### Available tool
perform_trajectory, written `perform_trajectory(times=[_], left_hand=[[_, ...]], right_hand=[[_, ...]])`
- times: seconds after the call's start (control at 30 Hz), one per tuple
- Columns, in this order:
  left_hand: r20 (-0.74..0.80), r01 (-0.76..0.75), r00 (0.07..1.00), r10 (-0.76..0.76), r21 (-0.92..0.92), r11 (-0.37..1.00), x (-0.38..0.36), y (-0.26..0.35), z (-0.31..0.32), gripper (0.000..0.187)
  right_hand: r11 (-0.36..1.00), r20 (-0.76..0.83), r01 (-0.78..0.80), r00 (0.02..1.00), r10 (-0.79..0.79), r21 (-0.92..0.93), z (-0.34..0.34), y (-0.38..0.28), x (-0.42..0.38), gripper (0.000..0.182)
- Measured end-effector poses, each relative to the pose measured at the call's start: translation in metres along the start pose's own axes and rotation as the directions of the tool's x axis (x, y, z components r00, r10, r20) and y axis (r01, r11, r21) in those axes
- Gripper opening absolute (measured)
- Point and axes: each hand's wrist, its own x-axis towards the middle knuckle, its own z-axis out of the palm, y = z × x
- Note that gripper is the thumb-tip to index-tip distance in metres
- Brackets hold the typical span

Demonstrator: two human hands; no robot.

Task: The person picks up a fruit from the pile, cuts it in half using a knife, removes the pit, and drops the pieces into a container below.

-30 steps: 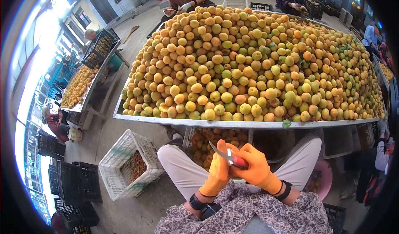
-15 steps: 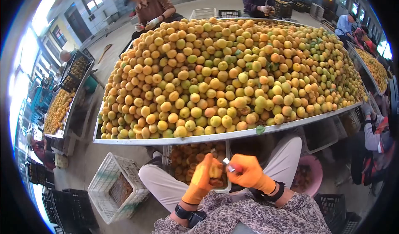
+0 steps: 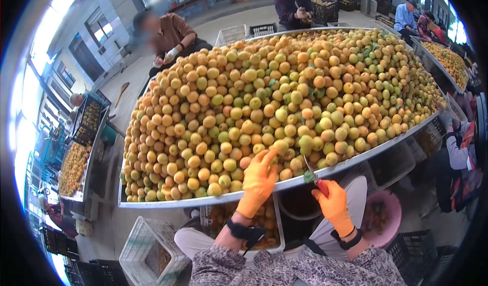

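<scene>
My left hand (image 3: 258, 182), in an orange glove, reaches over the near rim of the big table (image 3: 168, 204). Its fingers are stretched out, with the tips at a yellow apricot (image 3: 280, 145) on the front of the heaped apricots (image 3: 213, 121). I cannot see a firm grip on that fruit. My right hand (image 3: 334, 208), gloved the same way, is closed around the red handle of a small knife (image 3: 322, 186) just in front of the rim. The blade points up toward the pile, and a green leaf (image 3: 308, 176) shows beside it.
Below the rim, between my knees, stands a crate (image 3: 279, 235) with cut apricots. A white basket (image 3: 133, 258) is at the left and a pink basin (image 3: 391, 225) at the right. Across the table sit two people (image 3: 175, 32); another person's sleeve (image 3: 454, 146) is at the right.
My left hand has moved from above the lap up to the pile, and the fruit piece it held is gone from it. My right hand has moved right, still with the knife. The view has shifted.
</scene>
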Motion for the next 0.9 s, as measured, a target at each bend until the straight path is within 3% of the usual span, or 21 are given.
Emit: perform_trajectory(times=[0.03,0.07,0.13,0.2,0.23,0.27,0.3,0.33,0.37,0.5,0.57,0.6,0.7,0.77,0.83,0.9], left_hand=[[0.019,-0.059,0.998,0.058,0.074,0.996,0.016,-0.003,0.015,0.048],[0.051,-0.071,0.997,0.064,0.14,0.988,0.029,-0.011,0.032,0.051],[0.112,-0.067,0.993,0.037,0.274,0.959,0.048,-0.02,0.057,0.053],[0.142,-0.028,0.99,-0.004,0.225,0.974,0.055,-0.023,0.061,0.053],[0.179,0.025,0.982,-0.058,0.181,0.983,0.054,-0.027,0.061,0.053],[0.056,-0.049,0.997,0.048,0.019,0.999,0.05,-0.036,0.064,0.053],[0.15,0.147,0.983,-0.106,-0.301,0.942,0.047,-0.029,0.052,0.053],[0.202,0.254,0.966,-0.163,-0.606,0.754,0.04,-0.019,0.038,0.054],[0.27,0.336,0.941,-0.206,-0.822,0.46,0.029,-0.009,0.022,0.055],[0.302,0.315,0.949,-0.091,-0.922,0.224,-0.011,0.01,-0.035,0.07],[0.323,0.347,0.935,-0.146,-0.918,0.191,-0.031,0.027,-0.06,0.068],[0.413,0.443,0.889,-0.195,-0.885,0.141,-0.04,0.033,-0.073,0.067],[0.387,0.416,0.908,-0.158,-0.875,0.248,-0.064,0.023,-0.085,0.065],[0.412,0.45,0.891,-0.192,-0.856,0.253,-0.077,0.023,-0.094,0.064],[0.391,0.444,0.896,-0.21,-0.798,0.408,-0.085,0.026,-0.097,0.076],[0.413,0.46,0.888,-0.202,-0.815,0.354,-0.093,0.028,-0.1,0.077]], right_hand=[[1.0,-0.018,0.005,1.0,-0.005,0.025,-0.001,-0.003,0.001,0.023],[0.988,0.043,-0.115,0.993,0.111,0.098,-0.009,-0.018,-0.001,0.026],[0.972,0.076,-0.097,0.994,0.082,0.216,-0.008,-0.006,-0.012,0.03],[0.955,0.084,-0.094,0.994,0.074,0.282,-0.01,-0.007,-0.012,0.031],[0.894,0.187,-0.197,0.974,0.13,0.403,-0.015,-0.011,-0.015,0.031],[0.808,0.298,-0.306,0.939,0.17,0.504,-0.02,-0.019,-0.017,0.032],[0.806,0.297,-0.304,0.94,0.167,0.508,-0.025,-0.03,-0.016,0.032],[0.701,0.365,-0.401,0.907,0.212,0.589,-0.03,-0.043,-0.013,0.032],[0.574,0.444,-0.501,0.861,0.249,0.648,-0.032,-0.053,-0.011,0.032],[0.521,0.599,-0.6,0.776,0.197,0.607,-0.026,-0.083,-0.009,0.038],[0.547,0.647,-0.611,0.746,0.155,0.573,-0.018,-0.093,-0.012,0.041],[0.54,0.684,-0.618,0.722,0.103,0.571,-0.015,-0.097,-0.014,0.041],[0.533,0.753,-0.654,0.656,0.046,0.537,-0.006,-0.108,-0.021,0.042],[0.62,0.719,-0.539,0.692,-0.06,0.571,0.002,-0.111,-0.027,0.039],[0.657,0.718,-0.51,0.692,-0.069,0.555,0.006,-0.114,-0.031,0.037],[0.725,0.659,-0.387,0.742,-0.122,0.57,0.013,-0.118,-0.035,0.042]])
